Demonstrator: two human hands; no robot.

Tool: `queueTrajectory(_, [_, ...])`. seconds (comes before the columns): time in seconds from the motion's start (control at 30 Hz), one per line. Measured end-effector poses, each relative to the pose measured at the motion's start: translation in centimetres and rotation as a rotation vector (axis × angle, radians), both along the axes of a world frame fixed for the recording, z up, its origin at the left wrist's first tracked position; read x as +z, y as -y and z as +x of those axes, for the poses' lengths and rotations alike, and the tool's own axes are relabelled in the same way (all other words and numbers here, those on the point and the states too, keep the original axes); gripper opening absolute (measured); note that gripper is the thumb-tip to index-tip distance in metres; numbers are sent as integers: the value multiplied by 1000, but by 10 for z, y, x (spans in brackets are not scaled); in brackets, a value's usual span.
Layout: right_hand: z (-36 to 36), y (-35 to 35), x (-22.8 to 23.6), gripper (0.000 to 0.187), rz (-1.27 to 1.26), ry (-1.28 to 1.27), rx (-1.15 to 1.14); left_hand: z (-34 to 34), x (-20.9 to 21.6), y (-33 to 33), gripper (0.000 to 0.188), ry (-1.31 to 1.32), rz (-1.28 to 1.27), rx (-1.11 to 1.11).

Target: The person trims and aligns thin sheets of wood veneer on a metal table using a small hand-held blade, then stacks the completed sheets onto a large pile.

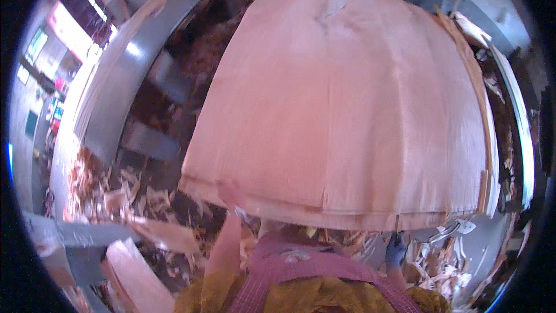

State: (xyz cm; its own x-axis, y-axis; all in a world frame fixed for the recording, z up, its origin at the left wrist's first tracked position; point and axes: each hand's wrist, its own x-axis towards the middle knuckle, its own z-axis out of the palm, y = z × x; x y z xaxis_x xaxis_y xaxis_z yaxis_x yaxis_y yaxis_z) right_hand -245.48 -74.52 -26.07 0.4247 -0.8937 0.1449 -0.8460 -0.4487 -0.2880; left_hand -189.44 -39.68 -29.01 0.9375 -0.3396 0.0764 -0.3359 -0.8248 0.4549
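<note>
A broad stack of pale pinkish wood veneer sheets (347,110) spreads out in front of me, with long seams between strips. My left hand (233,196), bare and somewhat blurred, lies at the stack's near left edge with its fingers stretched out over the wood. At the near right edge is my right hand (396,250), in a dark blue-grey glove. It is closed around a thin, dark, blade-like tool (397,224) that points up against the veneer edge; its exact kind is too small to make out.
Torn veneer scraps (124,197) litter the left side, and more scraps (440,261) lie at the near right. A grey metal beam (87,235) crosses at the lower left. Loose wood strips (472,75) stand along the right side. A long grey panel (139,52) curves at the far left.
</note>
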Motion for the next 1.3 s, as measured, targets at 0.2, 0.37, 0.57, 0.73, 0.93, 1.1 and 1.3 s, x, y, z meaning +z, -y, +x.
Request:
queueTrajectory(0.2, [42,18,7,32,163,158,-96,-75,69,94,59,132,224,-365])
queueTrajectory(0.37, [74,29,12,34,231,185,-84,-55,29,90,65,-6,331,-435])
queueTrajectory(0.57, [81,15,30,35,273,213,-85,-50,36,89,67,-58,476,-473])
queueTrajectory(0.73, [78,21,21,35,255,221,-75,-61,72,109,68,-252,532,-503])
queueTrajectory(0.93, [93,19,36,40,349,250,-42,-61,63,112,69,-242,531,-460])
queueTrajectory(1.1, [113,24,47,40,364,224,58,-38,35,83,74,-108,579,-436])
queueTrajectory(1.3, [86,46,29,33,517,482,-5,-58,61,112,73,-188,605,-406])
